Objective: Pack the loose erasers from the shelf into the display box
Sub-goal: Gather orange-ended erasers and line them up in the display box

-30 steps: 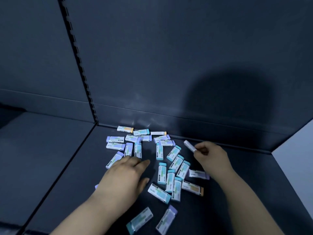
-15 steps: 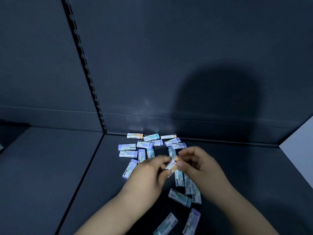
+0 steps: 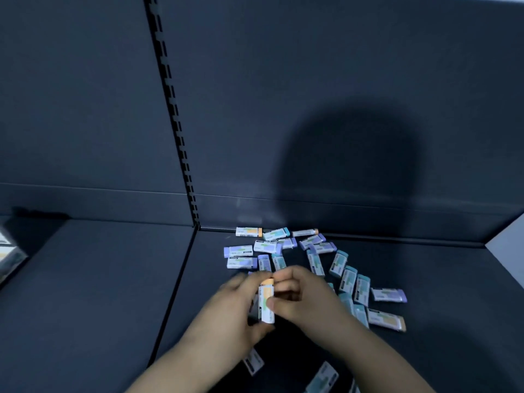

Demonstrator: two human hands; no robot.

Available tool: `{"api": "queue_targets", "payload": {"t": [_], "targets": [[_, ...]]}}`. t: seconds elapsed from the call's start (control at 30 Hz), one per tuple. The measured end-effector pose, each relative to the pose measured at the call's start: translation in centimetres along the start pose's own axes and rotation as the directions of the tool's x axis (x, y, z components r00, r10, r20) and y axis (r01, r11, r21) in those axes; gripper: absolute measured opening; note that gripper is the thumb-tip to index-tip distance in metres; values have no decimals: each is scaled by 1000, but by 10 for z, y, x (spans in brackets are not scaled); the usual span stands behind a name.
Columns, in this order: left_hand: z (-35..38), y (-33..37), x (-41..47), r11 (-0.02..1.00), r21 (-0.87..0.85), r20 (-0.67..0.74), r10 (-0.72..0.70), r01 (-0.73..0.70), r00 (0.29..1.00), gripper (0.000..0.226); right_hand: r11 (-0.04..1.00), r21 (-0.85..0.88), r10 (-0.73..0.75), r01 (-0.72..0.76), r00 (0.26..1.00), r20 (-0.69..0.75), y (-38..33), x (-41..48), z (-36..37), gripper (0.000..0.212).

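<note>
Dim bluish light is coming from behind, throwing a round shadow [image 3: 348,171] on the back panel [image 3: 283,66]. The lens is bending the slotted upright [image 3: 176,117], and the left hand [image 3: 226,316] is blurring.

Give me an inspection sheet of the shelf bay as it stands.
Surface: dark flat shelf board, dimly lit.
Job's things: small sleeved rectangular erasers with teal, purple or orange ends scattered loose; one white orange-ended eraser lifted. Display box: possibly the box-like object cut off at far left; cannot tell.
Clutter: nothing seen.
Hands: left hand and right hand both pinch the lifted eraser.
Cables: nothing seen.
Surroundings: dark back panel, slotted upright strip, round shadow.
</note>
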State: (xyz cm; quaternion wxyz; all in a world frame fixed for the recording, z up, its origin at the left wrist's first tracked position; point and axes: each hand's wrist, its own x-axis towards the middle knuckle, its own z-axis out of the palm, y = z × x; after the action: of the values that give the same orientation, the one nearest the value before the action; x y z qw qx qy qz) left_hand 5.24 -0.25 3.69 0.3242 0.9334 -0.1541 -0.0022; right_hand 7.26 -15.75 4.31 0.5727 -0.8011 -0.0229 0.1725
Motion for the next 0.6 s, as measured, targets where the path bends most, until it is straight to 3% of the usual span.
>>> {"api": "queue_targets", "payload": {"t": [0.1,0.23,0.37,0.6], "targets": [[-6,-15,-3,998,70,-34,1,1,999,67,983,-179,-25,29,999,23,-10,16,2,17],[-16,-29,-4,988,147,-84,-24,36,996,67,877,-469,-172,101,979,-112,-21,69,3,11],[-23,-38,-1,974,215,-85,-54,71,995,71,634,-761,-297,139,952,-73,-26,127,17,23],[-41,-57,-3,955,262,-108,-110,135,988,75,172,-981,-229,94,972,53,-40,148,43,32]]}}
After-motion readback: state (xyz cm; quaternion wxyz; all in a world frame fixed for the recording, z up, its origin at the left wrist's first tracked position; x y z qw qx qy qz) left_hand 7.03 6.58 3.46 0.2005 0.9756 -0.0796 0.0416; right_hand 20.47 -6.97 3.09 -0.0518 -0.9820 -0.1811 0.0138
